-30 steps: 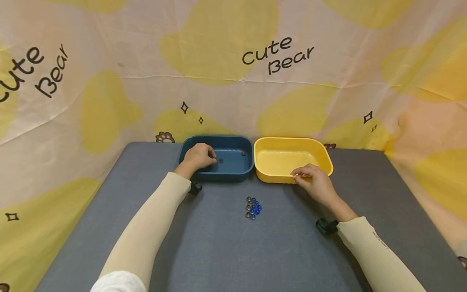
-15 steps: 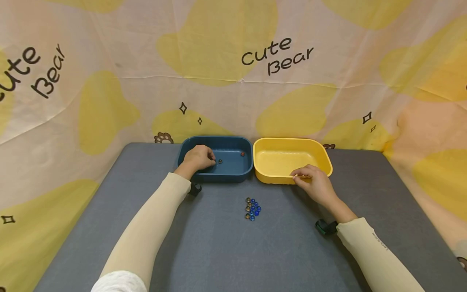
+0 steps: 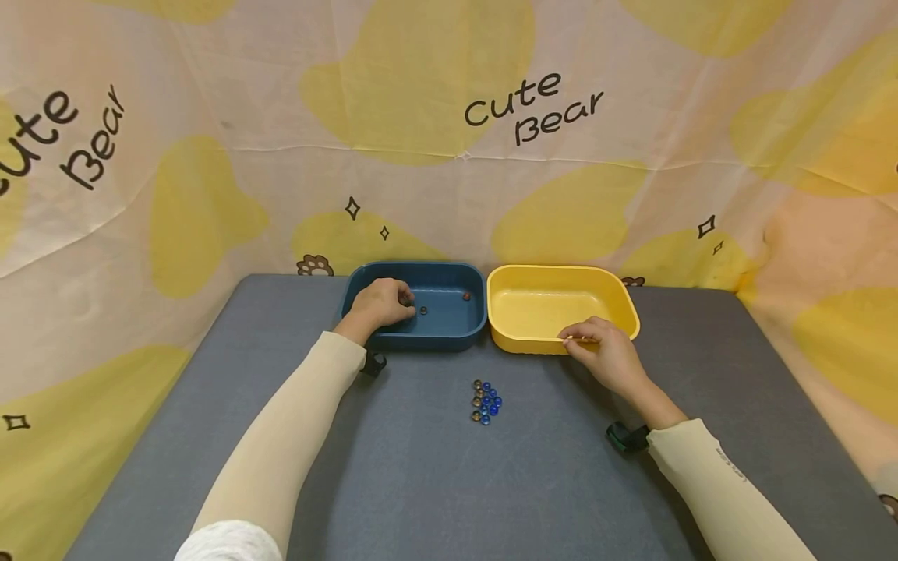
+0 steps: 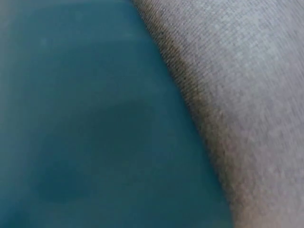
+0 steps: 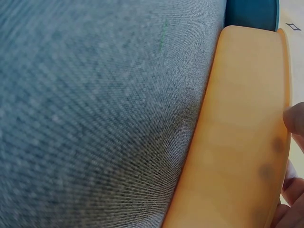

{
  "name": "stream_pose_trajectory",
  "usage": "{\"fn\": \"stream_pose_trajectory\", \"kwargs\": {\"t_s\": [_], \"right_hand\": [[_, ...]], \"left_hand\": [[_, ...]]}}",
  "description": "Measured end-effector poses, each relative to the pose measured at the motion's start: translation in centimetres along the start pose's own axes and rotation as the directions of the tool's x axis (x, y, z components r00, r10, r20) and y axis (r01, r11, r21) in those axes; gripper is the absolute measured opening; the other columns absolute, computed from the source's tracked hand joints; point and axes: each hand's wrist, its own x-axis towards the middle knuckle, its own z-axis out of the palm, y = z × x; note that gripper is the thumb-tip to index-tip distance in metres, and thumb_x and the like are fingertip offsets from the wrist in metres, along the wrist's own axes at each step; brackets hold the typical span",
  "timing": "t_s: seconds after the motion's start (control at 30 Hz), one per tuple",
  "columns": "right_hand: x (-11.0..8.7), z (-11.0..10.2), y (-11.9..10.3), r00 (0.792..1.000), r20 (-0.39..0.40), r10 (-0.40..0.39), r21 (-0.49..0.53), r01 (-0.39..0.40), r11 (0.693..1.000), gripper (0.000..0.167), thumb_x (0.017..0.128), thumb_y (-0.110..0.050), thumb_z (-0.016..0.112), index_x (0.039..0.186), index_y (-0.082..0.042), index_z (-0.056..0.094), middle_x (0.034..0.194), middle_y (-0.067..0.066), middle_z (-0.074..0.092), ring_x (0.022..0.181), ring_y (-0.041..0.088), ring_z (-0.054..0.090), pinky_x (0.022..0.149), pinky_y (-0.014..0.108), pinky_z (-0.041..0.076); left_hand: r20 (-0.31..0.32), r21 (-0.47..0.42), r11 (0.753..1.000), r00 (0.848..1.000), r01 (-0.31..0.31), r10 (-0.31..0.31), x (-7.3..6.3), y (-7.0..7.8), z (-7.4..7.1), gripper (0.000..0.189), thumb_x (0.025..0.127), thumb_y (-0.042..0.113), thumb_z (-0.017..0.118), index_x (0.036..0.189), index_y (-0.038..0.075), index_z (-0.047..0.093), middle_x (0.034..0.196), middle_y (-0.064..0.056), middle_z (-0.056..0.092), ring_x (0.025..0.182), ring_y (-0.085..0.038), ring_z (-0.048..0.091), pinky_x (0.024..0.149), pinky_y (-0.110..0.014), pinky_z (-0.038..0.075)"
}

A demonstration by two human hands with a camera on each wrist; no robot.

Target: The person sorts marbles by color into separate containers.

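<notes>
Marbles [image 3: 486, 402], round and glassy, lie bunched on the grey woven cloth [image 3: 449, 483] at six o'clock from where two boxes meet; amber-brown ones line the nine o'clock side, shiny blue ones the three o'clock side. Blue box [image 3: 445, 340] and yellow box [image 3: 529, 344] stand side by side, both smooth, glossy and round-cornered; in the blue one sit a small brown marble [image 3: 424, 311] and, by its three o'clock wall, a reddish marble [image 3: 466, 296].

Left hand [image 3: 382, 302], at about ten-thirty from the bunch, reaches into the blue box with fingers bent, the brown marble just beside its fingertips at three o'clock; whether it holds anything I cannot tell. Right hand [image 3: 605, 351], at about two o'clock from the bunch, pinches the yellow box's rim, thumb outside, fingers inside; dark finger shadows show through its thin wall. Pale, close-fitting sleeves [image 3: 281, 444] cover both arms; behind hangs a creased sheet [image 3: 407, 93] with soft yellow blotches.
</notes>
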Motion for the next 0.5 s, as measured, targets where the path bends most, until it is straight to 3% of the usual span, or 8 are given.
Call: {"fn": "stream_pose_trajectory", "kwargs": {"t_s": [0.27, 0.5], "right_hand": [[-0.1, -0.1, -0.2, 1.000, 0.005, 0.009, 0.006, -0.009, 1.000, 0.008, 0.085, -0.009, 0.071, 0.090, -0.015, 0.075, 0.083, -0.001, 0.067, 0.081, 0.018, 0.061, 0.074, 0.039, 0.050], [-0.2, 0.0, -0.2, 1.000, 0.008, 0.007, 0.010, -0.007, 1.000, 0.008, 0.086, -0.010, 0.070, 0.091, -0.014, 0.075, 0.083, 0.001, 0.066, 0.080, 0.020, 0.061, 0.074, 0.040, 0.050]], "left_hand": [[-0.004, -0.040, 0.999, 1.000, -0.029, 0.029, -0.8, -0.1, -0.8, 0.042, 0.087, 0.039, 0.065, 0.124, 0.018, 0.063, 0.125, -0.008, 0.063, 0.111, -0.026, 0.060, 0.093, -0.046, 0.049], [-0.007, -0.035, 0.999, 0.999, -0.042, 0.041, -2.0, 0.4, -1.7, 0.048, 0.088, 0.041, 0.063, 0.130, 0.020, 0.060, 0.133, -0.010, 0.058, 0.117, -0.029, 0.058, 0.096, -0.050, 0.047]]}}
